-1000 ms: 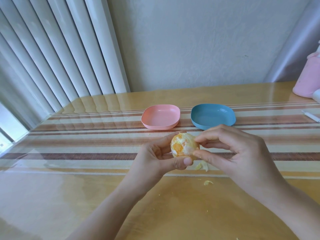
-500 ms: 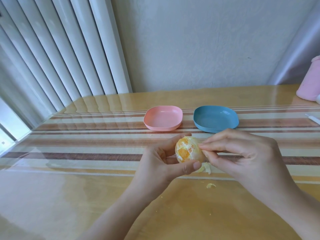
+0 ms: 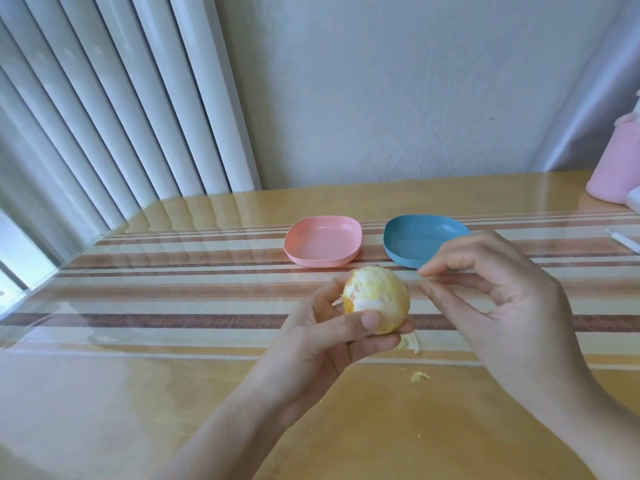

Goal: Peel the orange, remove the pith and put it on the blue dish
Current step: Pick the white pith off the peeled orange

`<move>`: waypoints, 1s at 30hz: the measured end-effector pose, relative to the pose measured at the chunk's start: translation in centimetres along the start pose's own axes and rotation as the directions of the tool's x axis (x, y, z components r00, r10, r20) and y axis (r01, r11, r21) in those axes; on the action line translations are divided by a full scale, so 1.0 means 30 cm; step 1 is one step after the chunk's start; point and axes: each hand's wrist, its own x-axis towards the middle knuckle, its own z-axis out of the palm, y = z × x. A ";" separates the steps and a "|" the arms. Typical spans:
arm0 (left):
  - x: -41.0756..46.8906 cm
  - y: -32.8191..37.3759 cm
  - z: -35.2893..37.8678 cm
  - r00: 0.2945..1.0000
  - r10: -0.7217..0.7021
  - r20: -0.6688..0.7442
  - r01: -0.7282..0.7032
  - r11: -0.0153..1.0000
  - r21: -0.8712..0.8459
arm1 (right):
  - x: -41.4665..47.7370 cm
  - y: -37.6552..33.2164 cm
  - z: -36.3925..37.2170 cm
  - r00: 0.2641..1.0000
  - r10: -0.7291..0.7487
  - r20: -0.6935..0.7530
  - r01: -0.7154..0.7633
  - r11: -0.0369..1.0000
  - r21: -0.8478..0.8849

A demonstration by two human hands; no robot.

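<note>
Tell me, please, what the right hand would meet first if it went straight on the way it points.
Probably the orange held in the left hand: the right hand points leftward at it across a small gap; depth unclear.
</note>
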 end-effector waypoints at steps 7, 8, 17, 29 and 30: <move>0.013 0.000 -0.029 0.999 -0.035 0.010 0.037 0.967 -0.252 | -0.007 0.006 0.004 0.994 -0.091 0.060 0.098 0.988 -0.123; 0.014 -0.001 -0.030 0.999 -0.041 0.014 0.043 0.959 -0.280 | -0.007 0.009 0.005 0.992 -0.101 0.075 0.111 0.984 -0.142; 0.020 0.004 -0.033 0.980 -0.187 -0.070 0.135 0.879 -0.457 | -0.016 0.040 0.001 0.976 0.082 0.201 -0.013 0.947 -0.321; 0.028 -0.012 -0.052 0.987 -0.162 -0.017 0.145 0.920 -0.364 | -0.023 0.040 0.017 0.977 0.039 0.211 0.019 0.964 -0.266; 0.027 -0.013 -0.051 0.988 -0.153 -0.011 0.140 0.930 -0.340 | -0.027 0.045 0.018 0.980 0.043 0.197 0.007 0.970 -0.244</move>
